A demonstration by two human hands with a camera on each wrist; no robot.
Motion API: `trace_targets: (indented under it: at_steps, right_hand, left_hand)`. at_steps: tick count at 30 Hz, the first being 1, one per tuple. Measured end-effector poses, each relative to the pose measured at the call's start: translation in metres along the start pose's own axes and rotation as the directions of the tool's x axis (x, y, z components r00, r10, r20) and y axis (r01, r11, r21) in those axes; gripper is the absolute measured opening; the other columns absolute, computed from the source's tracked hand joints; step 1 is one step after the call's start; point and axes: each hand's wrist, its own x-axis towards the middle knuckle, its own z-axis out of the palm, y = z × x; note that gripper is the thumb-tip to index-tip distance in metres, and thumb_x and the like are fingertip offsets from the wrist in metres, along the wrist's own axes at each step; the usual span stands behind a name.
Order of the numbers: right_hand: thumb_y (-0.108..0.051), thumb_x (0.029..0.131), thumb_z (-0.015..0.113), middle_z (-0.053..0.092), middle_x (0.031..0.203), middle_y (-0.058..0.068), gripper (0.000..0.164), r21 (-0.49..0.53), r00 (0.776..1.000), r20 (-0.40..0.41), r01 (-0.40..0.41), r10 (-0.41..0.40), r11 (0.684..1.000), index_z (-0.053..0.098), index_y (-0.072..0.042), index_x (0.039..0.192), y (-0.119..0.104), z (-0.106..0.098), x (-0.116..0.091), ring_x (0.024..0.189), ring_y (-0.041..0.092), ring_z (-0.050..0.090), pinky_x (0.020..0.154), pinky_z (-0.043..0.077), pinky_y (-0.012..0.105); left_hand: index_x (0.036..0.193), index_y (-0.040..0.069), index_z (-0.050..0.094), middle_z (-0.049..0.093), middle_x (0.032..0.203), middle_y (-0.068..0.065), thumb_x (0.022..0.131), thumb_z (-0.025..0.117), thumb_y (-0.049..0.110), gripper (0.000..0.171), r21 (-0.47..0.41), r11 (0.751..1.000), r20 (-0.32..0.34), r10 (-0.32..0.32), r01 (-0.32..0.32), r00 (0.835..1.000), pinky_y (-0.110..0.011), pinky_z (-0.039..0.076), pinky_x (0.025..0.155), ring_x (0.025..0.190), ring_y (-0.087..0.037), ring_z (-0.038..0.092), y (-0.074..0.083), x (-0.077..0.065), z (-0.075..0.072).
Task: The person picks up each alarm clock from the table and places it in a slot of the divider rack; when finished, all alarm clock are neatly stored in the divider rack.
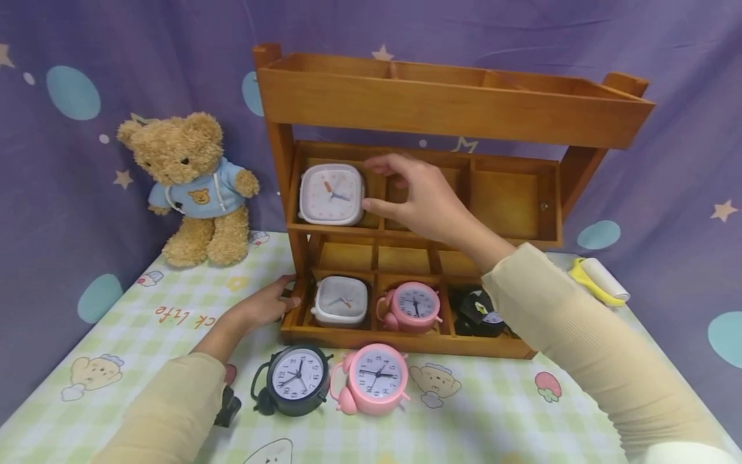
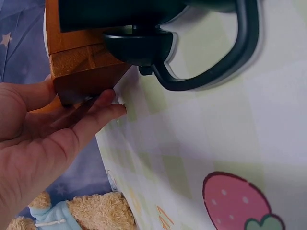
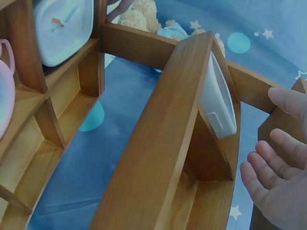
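A white square clock (image 1: 332, 194) with an orange hand leans in the left compartment of the shelf's middle tier. Just to its right is my right hand (image 1: 417, 196), fingers spread and holding nothing; the right wrist view shows a gap between the fingers (image 3: 268, 165) and the clock (image 3: 218, 103). My left hand (image 1: 263, 306) holds the lower left end of the brown wooden shelf (image 1: 452, 106). In the left wrist view the thumb lies on one side of the wooden corner (image 2: 86, 72), the fingers on the other.
The bottom tier holds another white clock (image 1: 341, 301), a pink alarm clock (image 1: 414, 306) and a black one (image 1: 478, 312). In front stand a black alarm clock (image 1: 297, 380) and a pink one (image 1: 377, 379). A teddy bear (image 1: 197, 187) sits left; a yellow-handled roller (image 1: 599, 282) lies right.
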Motion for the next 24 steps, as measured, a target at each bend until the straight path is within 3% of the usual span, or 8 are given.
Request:
trace_targets:
  at_steps: [13,24]
  right_hand:
    - [-0.025,0.091,0.079,0.064,0.132,0.008,0.048,0.058,1.000,-0.021,0.023,-0.021,0.998,0.065,-0.007,0.133,0.012,0.002,-0.046,0.123,0.026,0.057,0.103,0.047,0.045]
    - [-0.022,0.089,0.081,0.066,0.128,0.003,0.045,0.092,1.000,-0.007,0.030,-0.030,0.995,0.067,-0.009,0.130,0.023,0.017,-0.086,0.115,0.020,0.061,0.092,0.053,0.041]
  left_hand:
    - [0.151,-0.020,0.016,0.041,0.138,-0.046,0.104,0.046,0.002,0.060,0.009,1.000,0.004,0.014,-0.014,1.000,-0.056,0.048,0.099,0.126,-0.053,0.047,0.001,0.000,-0.001]
    - [0.152,-0.019,0.013,0.038,0.139,-0.046,0.104,0.045,0.001,0.060,-0.013,1.000,0.018,-0.006,0.006,1.000,-0.058,0.048,0.100,0.127,-0.054,0.045,0.001,0.000,-0.002]
